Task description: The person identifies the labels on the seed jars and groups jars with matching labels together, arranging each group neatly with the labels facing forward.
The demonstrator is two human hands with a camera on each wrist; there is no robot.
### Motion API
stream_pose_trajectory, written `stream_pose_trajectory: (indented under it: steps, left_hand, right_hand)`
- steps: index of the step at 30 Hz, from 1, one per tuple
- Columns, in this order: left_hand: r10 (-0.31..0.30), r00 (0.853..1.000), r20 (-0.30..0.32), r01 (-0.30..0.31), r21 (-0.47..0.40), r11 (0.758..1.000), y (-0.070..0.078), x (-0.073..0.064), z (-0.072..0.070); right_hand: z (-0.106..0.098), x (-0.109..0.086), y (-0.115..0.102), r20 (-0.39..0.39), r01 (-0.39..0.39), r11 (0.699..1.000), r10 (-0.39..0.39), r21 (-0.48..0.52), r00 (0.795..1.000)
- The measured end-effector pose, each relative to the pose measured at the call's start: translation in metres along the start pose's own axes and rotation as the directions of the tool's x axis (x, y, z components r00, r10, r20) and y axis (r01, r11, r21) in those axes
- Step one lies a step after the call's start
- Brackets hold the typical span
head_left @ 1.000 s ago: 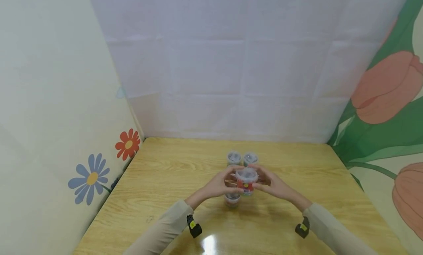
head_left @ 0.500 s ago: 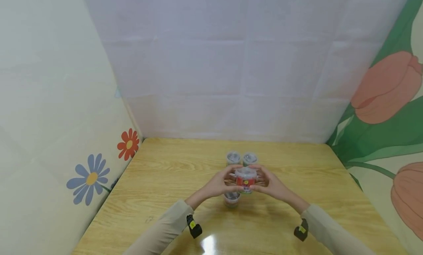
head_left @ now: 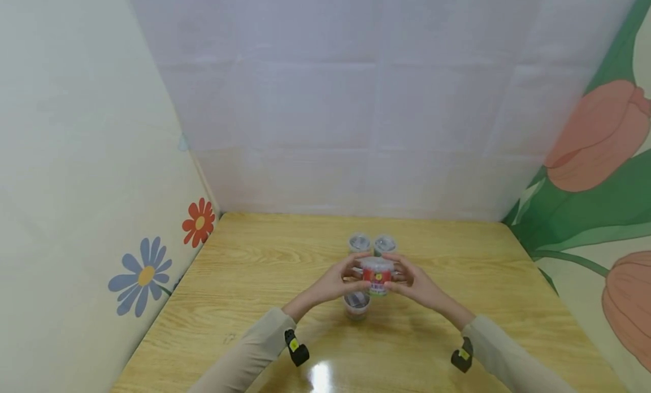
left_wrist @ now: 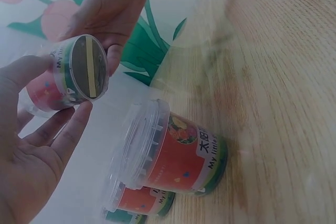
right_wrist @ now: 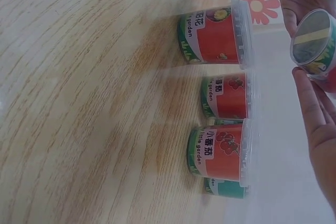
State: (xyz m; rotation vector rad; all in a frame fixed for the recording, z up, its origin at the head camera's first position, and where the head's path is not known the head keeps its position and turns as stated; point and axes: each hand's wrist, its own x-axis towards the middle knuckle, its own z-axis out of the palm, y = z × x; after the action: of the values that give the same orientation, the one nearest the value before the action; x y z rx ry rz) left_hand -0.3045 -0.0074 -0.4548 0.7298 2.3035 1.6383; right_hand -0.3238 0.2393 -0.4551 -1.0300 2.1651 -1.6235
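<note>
Both hands hold one lidded clear plastic tub with a red label above the table. My left hand grips its left side, thumb low in front and fingers behind. On the other side my right hand grips it between thumb and fingers. In the left wrist view the tub's dark base shows a pale strip across it. A similar red tub stands on the table just below the left hand. Behind the hands stand two more tubs, a left one and a right one.
The wooden table meets a white cloth backdrop at the back. Flower-printed panels flank it, a left one and a right one. In the right wrist view, a teal tub stands partly behind a red tub.
The held tub has tilted, so its front label now faces the head camera and less of its lid top shows. It has shifted slightly up and left with both hands.
</note>
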Motion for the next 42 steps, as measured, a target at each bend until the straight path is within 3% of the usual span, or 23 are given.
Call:
stream_pose_trajectory:
  steps: [6, 20, 27, 32, 42]
  left_hand:
    - [0.019, 1.0, -0.018, -0.018, 0.002, 1.0, 0.001, 0.0, -0.001]
    - [0.041, 0.998, -0.036, -0.041, 0.003, 0.999, -0.004, 0.002, -0.002]
    - [-0.018, 0.999, -0.037, 0.019, 0.02, 1.0, 0.004, 0.0, -0.001]
    - [-0.017, 0.999, -0.029, 0.018, 0.019, 1.0, 0.016, -0.002, 0.0]
    - [-0.032, 0.998, -0.058, 0.034, 0.032, 0.999, 0.0, 0.008, 0.007]
  right_hand:
    - [-0.001, 0.001, 0.0, 0.012, -0.025, 0.998, 0.024, 0.053, 1.0]
    - [-0.003, 0.004, 0.005, 0.068, 0.031, 0.986, -0.042, 0.165, 0.997]
    - [-0.003, 0.003, 0.006, 0.058, 0.03, 0.989, -0.038, 0.147, 0.998]
    - [-0.003, 0.001, 0.007, 0.044, 0.026, 0.989, -0.032, 0.145, 0.999]
    - [-0.006, -0.004, 0.008, 0.022, 0.006, 0.994, -0.009, 0.111, 1.0]
